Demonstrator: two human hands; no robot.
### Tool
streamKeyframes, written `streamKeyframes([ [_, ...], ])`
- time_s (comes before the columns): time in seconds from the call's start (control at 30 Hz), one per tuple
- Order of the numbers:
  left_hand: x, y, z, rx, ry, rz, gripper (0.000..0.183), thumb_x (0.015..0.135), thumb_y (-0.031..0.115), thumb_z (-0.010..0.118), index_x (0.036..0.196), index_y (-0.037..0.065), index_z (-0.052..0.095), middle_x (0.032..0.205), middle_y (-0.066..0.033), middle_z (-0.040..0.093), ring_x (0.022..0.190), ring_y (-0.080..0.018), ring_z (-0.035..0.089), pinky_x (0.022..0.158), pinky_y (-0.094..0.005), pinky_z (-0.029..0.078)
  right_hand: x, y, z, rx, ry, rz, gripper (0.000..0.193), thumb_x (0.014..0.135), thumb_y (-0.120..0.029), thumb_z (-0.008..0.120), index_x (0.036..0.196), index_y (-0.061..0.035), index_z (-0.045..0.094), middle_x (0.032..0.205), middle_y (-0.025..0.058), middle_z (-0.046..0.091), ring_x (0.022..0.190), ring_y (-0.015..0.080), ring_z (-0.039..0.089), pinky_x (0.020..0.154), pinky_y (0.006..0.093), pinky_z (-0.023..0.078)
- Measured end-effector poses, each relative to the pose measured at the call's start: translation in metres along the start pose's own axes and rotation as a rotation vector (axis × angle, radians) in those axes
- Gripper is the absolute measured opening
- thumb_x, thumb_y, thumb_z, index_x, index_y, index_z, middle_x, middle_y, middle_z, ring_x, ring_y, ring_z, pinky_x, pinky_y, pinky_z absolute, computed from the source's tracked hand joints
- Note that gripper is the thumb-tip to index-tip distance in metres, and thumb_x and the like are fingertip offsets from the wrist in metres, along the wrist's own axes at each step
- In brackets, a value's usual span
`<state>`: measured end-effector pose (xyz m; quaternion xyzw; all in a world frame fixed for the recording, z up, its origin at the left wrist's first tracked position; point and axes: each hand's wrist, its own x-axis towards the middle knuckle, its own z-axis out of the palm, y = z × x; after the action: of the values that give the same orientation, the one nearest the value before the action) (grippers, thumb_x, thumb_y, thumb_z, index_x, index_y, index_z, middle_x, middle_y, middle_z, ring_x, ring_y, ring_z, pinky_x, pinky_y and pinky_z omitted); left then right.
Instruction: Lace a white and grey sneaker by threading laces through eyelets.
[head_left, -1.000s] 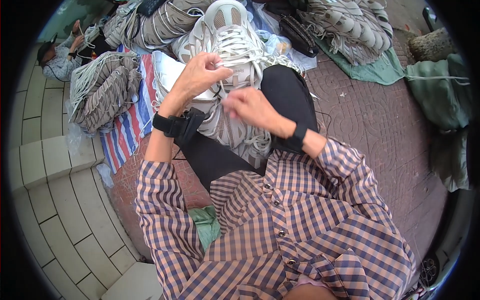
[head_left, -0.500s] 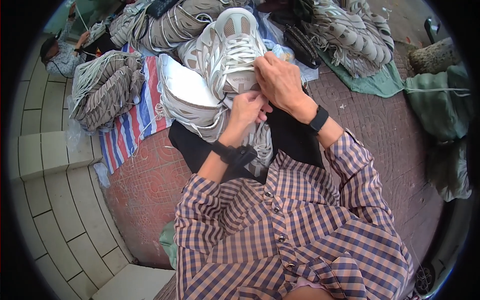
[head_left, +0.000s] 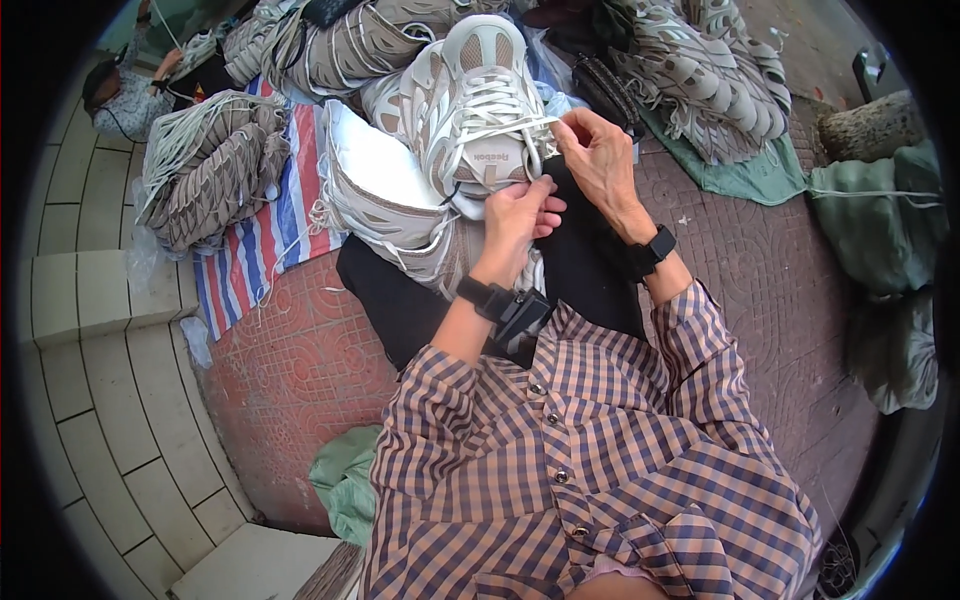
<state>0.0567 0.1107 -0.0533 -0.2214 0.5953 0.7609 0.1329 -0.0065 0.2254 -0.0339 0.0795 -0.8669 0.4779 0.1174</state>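
Observation:
A white and beige shoe upper [head_left: 487, 60] lies toe away from me, above my lap. My right hand [head_left: 603, 168] pinches its white shoelace [head_left: 530, 125] and holds it taut off the right side of the lacing. At the collar below the tongue is my left hand [head_left: 516, 222], with thumb and fingers closed on the upper's near edge; the exact grip is partly hidden. More uppers [head_left: 385, 225] rest to the left, one with a bright white lining. Black cloth [head_left: 585, 245] covers my lap beneath.
Bundled uppers lie at left [head_left: 215, 170], at the back [head_left: 370, 55] and at right [head_left: 715, 90]. A striped sheet [head_left: 265, 270] and a green sheet [head_left: 735, 175] lie under some. Green sacks [head_left: 875, 225] stand far right by a log [head_left: 870, 125]. Another person [head_left: 125, 100] sits far left.
My right hand has moved right, away from the tongue, drawing the lace out taut. My left hand has shifted slightly right along the collar, and the tongue shows more fully.

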Motion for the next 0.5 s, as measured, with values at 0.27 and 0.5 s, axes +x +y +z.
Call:
streamKeyframes([
  [0.27,-0.065,0.014,-0.031,0.21,-0.206,0.302,0.02,0.088,0.018,0.053,0.078,0.001,0.057,0.057,-0.0032,0.055,0.046,-0.0055,0.047,0.044,-0.019,0.036,-0.01,0.008,0.008,0.062,-0.113,-0.152,0.017,0.084,-0.017,0.059,0.078,-0.0008,0.059,0.058,0.0011,0.055,0.053,0.0055,0.048,0.049,0.0213,0.039],
  [0.5,-0.04,0.056,-0.074,1.23,0.547,1.239,0.019,0.077,0.022,0.064,0.075,0.004,0.058,0.059,-0.0061,0.05,0.06,-0.0195,0.052,0.067,-0.033,0.041,0.023,0.058,0.004,0.241,-0.211,-0.007,0.041,0.084,-0.025,0.058,0.118,-0.0036,0.051,0.104,0.0157,0.06,0.083,0.0214,0.059,0.07,0.0324,0.047],
])
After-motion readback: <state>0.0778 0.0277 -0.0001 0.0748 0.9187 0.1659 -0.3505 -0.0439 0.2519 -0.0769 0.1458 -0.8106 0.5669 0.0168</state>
